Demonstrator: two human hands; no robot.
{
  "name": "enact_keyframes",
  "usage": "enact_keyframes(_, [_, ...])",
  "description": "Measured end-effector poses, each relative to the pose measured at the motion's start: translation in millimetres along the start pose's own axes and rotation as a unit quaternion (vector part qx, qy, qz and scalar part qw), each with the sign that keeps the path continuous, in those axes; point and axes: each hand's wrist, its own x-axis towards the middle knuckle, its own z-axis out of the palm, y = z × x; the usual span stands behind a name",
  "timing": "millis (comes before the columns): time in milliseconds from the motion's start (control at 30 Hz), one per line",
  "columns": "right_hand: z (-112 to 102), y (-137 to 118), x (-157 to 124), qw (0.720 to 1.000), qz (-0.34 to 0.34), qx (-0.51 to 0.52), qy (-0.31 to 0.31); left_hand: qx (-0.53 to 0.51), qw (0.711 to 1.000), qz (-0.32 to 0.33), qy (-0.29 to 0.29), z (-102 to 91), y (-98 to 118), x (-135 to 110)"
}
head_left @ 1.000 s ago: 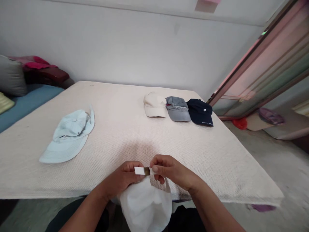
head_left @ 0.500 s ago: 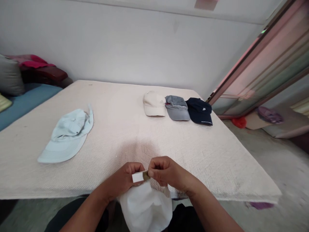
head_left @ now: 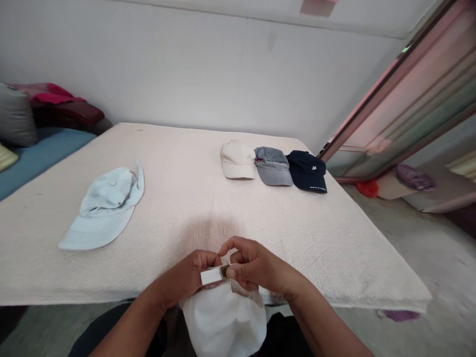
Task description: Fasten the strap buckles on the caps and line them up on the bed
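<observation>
At the table's near edge, a white cap (head_left: 226,320) hangs crown down toward me, its back strap (head_left: 211,276) uppermost. A small dull brass-coloured buckle (head_left: 223,270) sits on that strap. My left hand (head_left: 191,272) is closed around the strap's left side, fingertips partly hidden behind it. With the thumb on the buckle, my right hand (head_left: 256,265) grips the strap's other end, its index finger raised and arched over toward my left fingers. The cap's brim is out of sight.
On the cloth-covered table (head_left: 178,183), a pale blue cap (head_left: 106,208) lies to the left. A cream cap (head_left: 238,159), a grey cap (head_left: 274,167) and a navy cap (head_left: 307,171) stand side by side at the back right. The wall (head_left: 186,74) rises behind.
My right index finger has lifted and stretched leftward above the buckle, while the thumb stays on it. The strap has shifted slightly left. The caps on the table have not moved.
</observation>
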Motion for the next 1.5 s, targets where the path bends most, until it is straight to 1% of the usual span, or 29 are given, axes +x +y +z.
enact_keyframes(100, [-0.4,-1.6,0.3,1.0,0.009,-0.016,-0.001,-0.034,0.999,-0.015,-0.013,1.8,-0.6,-0.2])
enact_keyframes(200, [-0.5,-1.8,0.5,0.998,0.024,-0.046,0.019,-0.063,0.996,-0.047,0.033,0.9,-3.4,-1.0])
enact_keyframes(267, [-0.2,-0.6,0.6,0.996,0.034,-0.072,0.038,-0.081,0.995,-0.036,0.055,-0.6,-5.5,-1.3])
enact_keyframes(300, [0.2,0.3,0.8,0.995,0.036,-0.087,0.047,-0.083,0.995,-0.024,0.049,-1.3,-6.1,-1.3])
enact_keyframes(367, [1.3,2.2,1.6,0.991,0.032,-0.115,0.066,-0.069,0.997,-0.01,0.016,-1.8,-6.2,-0.5])
enact_keyframes(467, [2.1,3.4,3.1,0.988,0.028,-0.128,0.085,-0.051,0.998,-0.032,-0.006,-1.2,-4.7,1.5])
enact_keyframes(533, [0.9,2.5,3.3,0.992,0.029,-0.101,0.071,-0.056,0.998,-0.038,0.001,-1.0,-4.7,2.6])
enact_keyframes(633, [-3.9,0.4,1.9,0.999,0.022,-0.026,0.026,-0.064,0.997,-0.029,0.008,-0.9,-7.4,3.8])
enact_keyframes(700, [-7.9,-0.1,0.3,1.0,0.013,0.018,0.0,-0.089,0.996,-0.019,0.015,0.1,-9.5,5.1])
enact_keyframes(767, [-11.5,0.6,-0.9,0.999,0.002,0.048,-0.01,-0.128,0.992,-0.002,0.023,2.2,-10.4,6.9])
enact_keyframes(833, [-13.9,2.2,-1.4,0.998,-0.01,0.066,-0.007,-0.165,0.985,0.024,0.042,4.7,-10.3,8.7])
enact_keyframes(933, [-14.3,4.3,-0.7,0.998,-0.021,0.061,0.002,-0.181,0.981,0.04,0.05,6.9,-10.2,10.2])
enact_keyframes(1033, [-11.1,4.6,0.1,0.999,-0.015,0.036,-0.003,-0.144,0.989,0.018,0.023,6.4,-11.6,10.1])
enact_keyframes(1100, [-8.5,3.7,-0.1,1.0,-0.008,0.013,0.004,-0.119,0.993,0.002,0.008,5.1,-12.5,9.7])
enact_keyframes(1200, [-8.2,2.0,-1.4,1.0,-0.003,-0.018,0.006,-0.132,0.991,-0.02,0.01,3.5,-11.0,8.0])
enact_keyframes(1267, [-12.0,1.6,-2.7,1.0,-0.007,-0.028,-0.002,-0.187,0.982,-0.012,0.037,2.7,-7.5,5.0])
enact_keyframes(1333, [-19.0,2.1,-4.4,1.0,-0.017,-0.022,0.002,-0.255,0.963,0.003,0.083,1.1,-2.4,0.9])
enact_keyframes(1400, [-28.2,3.4,-6.9,0.999,-0.033,0.004,0.02,-0.326,0.935,-0.008,0.136,-3.0,3.6,-2.3])
enact_keyframes(1500, [-42.9,6.8,-12.2,0.996,-0.058,0.067,0.028,-0.424,0.889,-0.037,0.171,-16.3,13.9,-1.2])
